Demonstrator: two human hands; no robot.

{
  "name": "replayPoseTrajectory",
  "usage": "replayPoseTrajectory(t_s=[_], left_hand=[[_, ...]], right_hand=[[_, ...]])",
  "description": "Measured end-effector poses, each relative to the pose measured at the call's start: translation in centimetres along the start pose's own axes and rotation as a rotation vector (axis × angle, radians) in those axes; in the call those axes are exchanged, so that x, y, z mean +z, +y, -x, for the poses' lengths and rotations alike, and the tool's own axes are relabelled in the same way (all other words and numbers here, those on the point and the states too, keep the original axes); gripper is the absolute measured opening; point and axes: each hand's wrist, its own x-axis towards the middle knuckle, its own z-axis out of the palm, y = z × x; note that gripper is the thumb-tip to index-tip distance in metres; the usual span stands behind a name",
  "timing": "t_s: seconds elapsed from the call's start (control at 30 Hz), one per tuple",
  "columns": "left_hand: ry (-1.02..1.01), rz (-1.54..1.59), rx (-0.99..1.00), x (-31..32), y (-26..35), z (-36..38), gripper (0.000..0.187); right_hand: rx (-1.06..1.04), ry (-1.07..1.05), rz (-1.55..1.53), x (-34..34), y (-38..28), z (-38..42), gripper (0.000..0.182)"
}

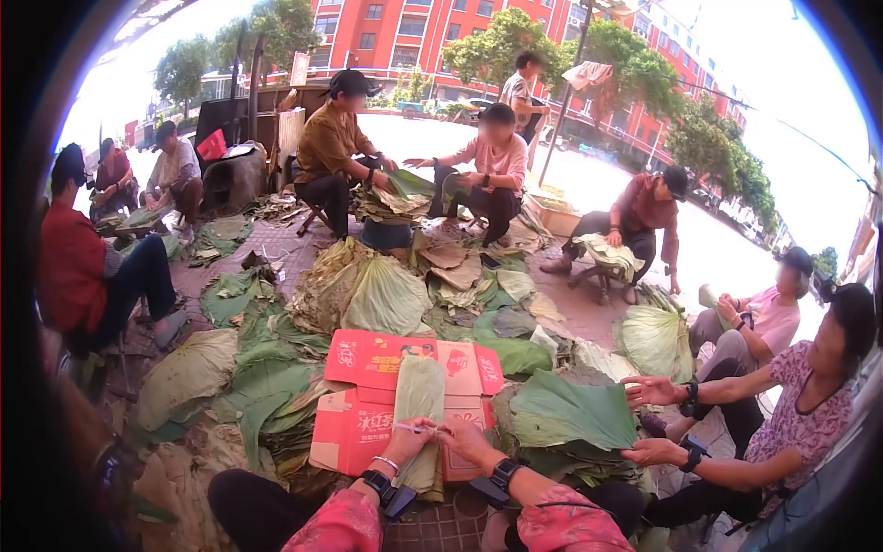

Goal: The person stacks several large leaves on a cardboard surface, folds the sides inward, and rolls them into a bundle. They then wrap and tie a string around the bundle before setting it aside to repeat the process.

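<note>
Pale green and dry-looking, a long folded leaf bundle (420, 386) lies on a flattened red cardboard carton (345, 432) in the head view, its long axis running away from the body. The left hand (410, 443) and right hand (467, 443) meet over its nearer part, so most of the visible bundle lies beyond the grip. The left hand is over the bundle, and the right hand reaches in from its right edge; the left therefore seems slightly nearer the centreline. Fingertips of both hands are pinched together on what looks like a thin pale strand (407, 427), which runs crosswise to the bundle and pokes out to the left. Whether it passes underneath cannot be told. The bundle's near end slants down below the hands, towards the knees. Just right of the carton, a broad green leaf (575, 411) rests in another person's hands (653, 451), apart from this grip.
</note>
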Motion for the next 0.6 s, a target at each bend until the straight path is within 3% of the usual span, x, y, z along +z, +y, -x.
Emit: replayPoseTrajectory(t_s=[0.07,0.17,0.47,0.57,0.6], left_hand=[[-0.031,0.009,-0.002,-0.2,-1.9,-1.0,0.013],[-0.066,0.093,-0.033,-0.5,-1.1,-0.7,0.013],[-0.038,0.031,-0.053,-1.2,-1.1,-0.9,0.014],[-0.044,-0.027,-0.049,-1.2,-1.0,-0.9,0.013],[-0.053,-0.032,-0.051,-1.2,-1.0,-0.9,0.012]], right_hand=[[0.102,-0.035,-0.055,-0.2,0.1,0.5,0.015],[0.046,0.056,-0.152,0.6,-0.1,1.6,0.014],[-0.14,0.112,0.178,1.6,-0.1,2.1,0.013],[-0.164,0.162,0.085,1.8,0.0,2.1,0.015],[-0.066,0.137,0.007,1.8,0.0,2.1,0.016]])
